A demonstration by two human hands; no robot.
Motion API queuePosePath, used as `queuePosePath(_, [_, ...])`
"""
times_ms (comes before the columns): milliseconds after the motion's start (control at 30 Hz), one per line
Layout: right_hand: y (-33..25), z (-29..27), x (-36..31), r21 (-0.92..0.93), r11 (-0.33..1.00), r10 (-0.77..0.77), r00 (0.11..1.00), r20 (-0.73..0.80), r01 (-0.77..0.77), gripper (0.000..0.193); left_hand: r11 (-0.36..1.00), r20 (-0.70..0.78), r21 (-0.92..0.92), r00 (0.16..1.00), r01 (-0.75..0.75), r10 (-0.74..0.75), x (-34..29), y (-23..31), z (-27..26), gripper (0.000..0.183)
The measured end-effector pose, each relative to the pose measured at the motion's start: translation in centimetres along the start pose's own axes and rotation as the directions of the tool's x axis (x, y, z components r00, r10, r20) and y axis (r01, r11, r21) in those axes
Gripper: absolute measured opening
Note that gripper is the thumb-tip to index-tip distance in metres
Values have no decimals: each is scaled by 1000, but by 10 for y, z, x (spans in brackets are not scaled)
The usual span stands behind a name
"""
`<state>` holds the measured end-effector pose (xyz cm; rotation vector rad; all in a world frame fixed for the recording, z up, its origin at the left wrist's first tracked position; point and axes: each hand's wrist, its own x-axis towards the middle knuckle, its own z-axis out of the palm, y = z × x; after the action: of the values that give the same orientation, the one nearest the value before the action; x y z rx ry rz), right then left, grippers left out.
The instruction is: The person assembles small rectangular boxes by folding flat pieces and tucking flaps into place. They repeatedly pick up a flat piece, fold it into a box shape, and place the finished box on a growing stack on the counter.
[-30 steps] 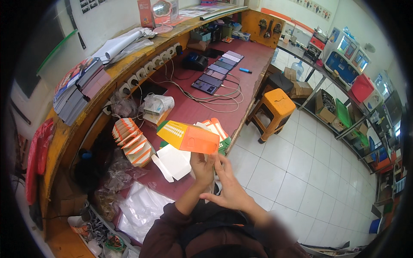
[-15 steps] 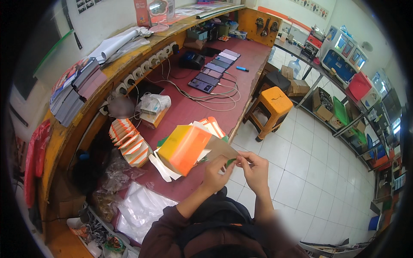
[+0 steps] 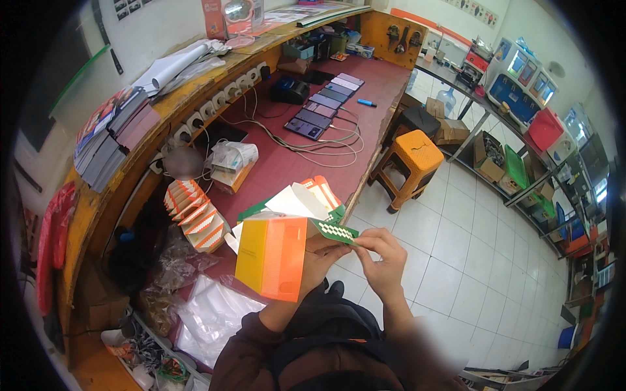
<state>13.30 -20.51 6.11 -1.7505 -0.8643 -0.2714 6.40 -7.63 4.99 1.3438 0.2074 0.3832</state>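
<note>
An orange and yellow cardboard box (image 3: 272, 257) is held up in front of me, opened into shape. My left hand (image 3: 321, 259) grips it from behind and below. My right hand (image 3: 381, 259) pinches its green patterned end flap (image 3: 334, 231), which sticks out to the right. A white inner flap (image 3: 297, 202) stands up at the top. Flat unfolded boxes of the same kind (image 3: 326, 194) lie on the red worktop (image 3: 280, 163) just behind.
A fanned stack of orange and white folded boxes (image 3: 194, 214) sits left. Clear plastic bags (image 3: 212, 314) lie near me. Several phones (image 3: 326, 105) with cables lie farther along. An orange stool (image 3: 413, 156) stands on the white tiled floor (image 3: 482, 241).
The flat orange carton has been lifted from the worktop and opened into a box shape. My right hand has moved onto its green end flap.
</note>
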Motion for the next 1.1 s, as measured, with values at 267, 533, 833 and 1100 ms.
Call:
queuePosePath(267, [-8, 11, -2, -383, 885, -182, 953, 242, 266, 61, 703, 1, -711, 999, 35, -49, 7, -31, -9, 25])
queuePosePath(533, [27, -7, 4, -233, 948, -252, 957, -142, 215, 37, 127, 329, -932, 939, 339, -97, 17, -19, -32, 28])
queuePosePath(833, [19, 13, -5, -33, 989, -144, 982, -123, 141, 21, 946, -237, -251, 960, -207, 147, 10, -28, 10, 25])
queuePosePath(1100, [18, 27, -12, 109, 994, 37, 963, -266, -8, 6, 888, -285, 88, 842, -452, 457, 6, -32, 7, 8])
